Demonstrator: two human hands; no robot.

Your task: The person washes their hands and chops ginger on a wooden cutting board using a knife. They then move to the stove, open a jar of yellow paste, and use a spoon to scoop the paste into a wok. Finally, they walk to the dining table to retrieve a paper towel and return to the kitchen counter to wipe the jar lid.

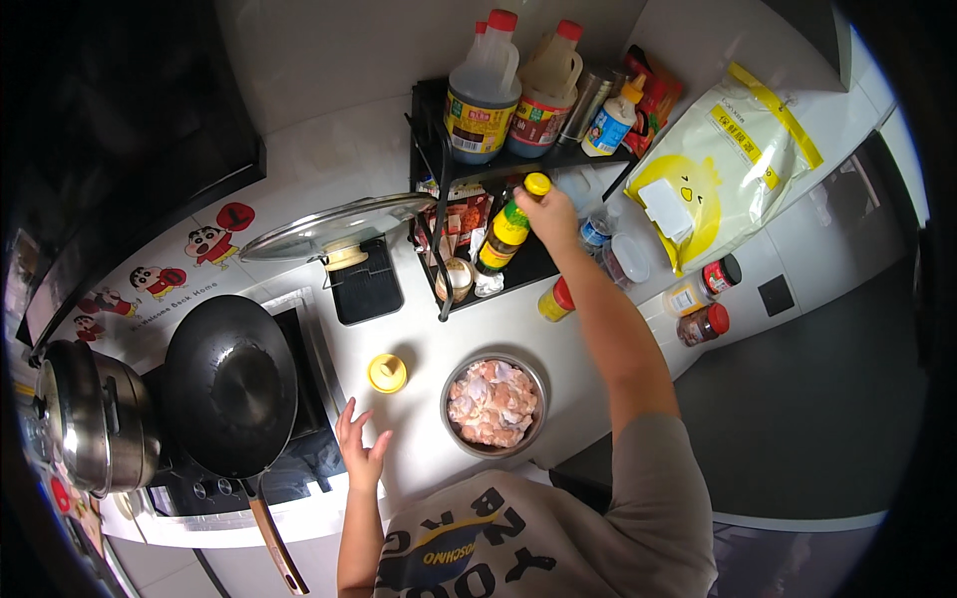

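Note:
My right hand [549, 211] grips a dark glass bottle [505, 235] with a yellow cap and a green-and-yellow label, near its neck, at the lower shelf of a black rack [499, 294]. Palm up with fingers apart, my left hand [362, 442] holds nothing above the counter beside the stove. Raw chicken pieces [493, 404] fill a round metal bowl [445, 430] on the counter in front of me. A small yellow lidded pot [387, 373] stands between the bowl and the stove.
On the stove at left are a dark wok [232, 385] and a steel pot [112, 426]. A glass lid [336, 224] leans on its stand. Large sauce jugs [482, 105] stand on the upper shelf. Right of the rack are a red-capped jar [556, 299], more jars [703, 324] and a plastic bag [718, 164].

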